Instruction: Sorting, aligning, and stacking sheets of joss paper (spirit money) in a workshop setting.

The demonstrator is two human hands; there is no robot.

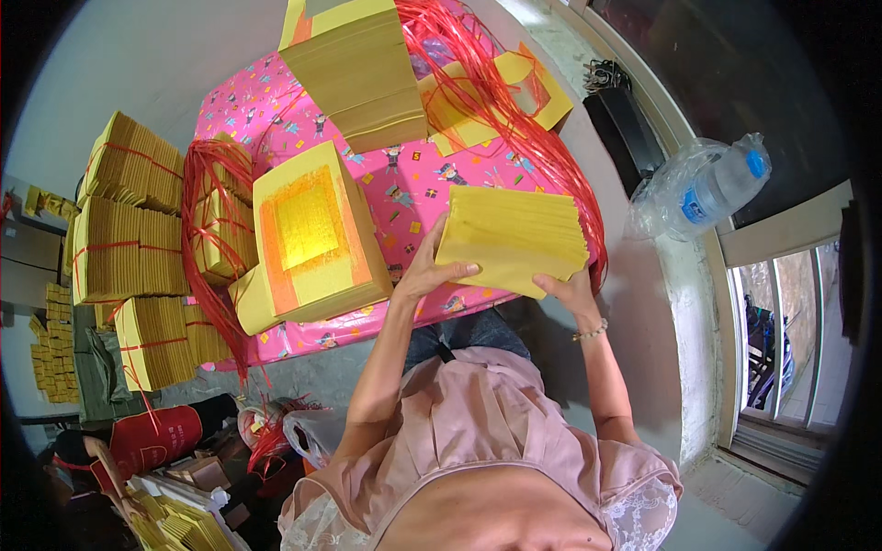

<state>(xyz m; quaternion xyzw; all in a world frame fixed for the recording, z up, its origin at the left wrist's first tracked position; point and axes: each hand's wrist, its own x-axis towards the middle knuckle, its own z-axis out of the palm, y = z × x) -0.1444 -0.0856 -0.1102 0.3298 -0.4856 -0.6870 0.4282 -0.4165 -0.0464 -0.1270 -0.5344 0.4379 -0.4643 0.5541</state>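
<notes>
Between my two hands is a thick stack of yellow paper, held above the near right part of a pink patterned table cover. My left hand grips its left side, thumb over the near face. My right hand closes on the lower right corner, a beaded bracelet on that wrist. The stack's right edge looks stepped. Left of it stands a block of yellow paper with an orange and gold square on its top sheet. Farther back rises a taller pile of yellow paper.
Red plastic strands run down the table's right side; another red bunch hangs at its left. Tied yellow bundles are piled left. A plastic bottle lies on the right sill beside a black box. Bags and cartons crowd the lower left floor.
</notes>
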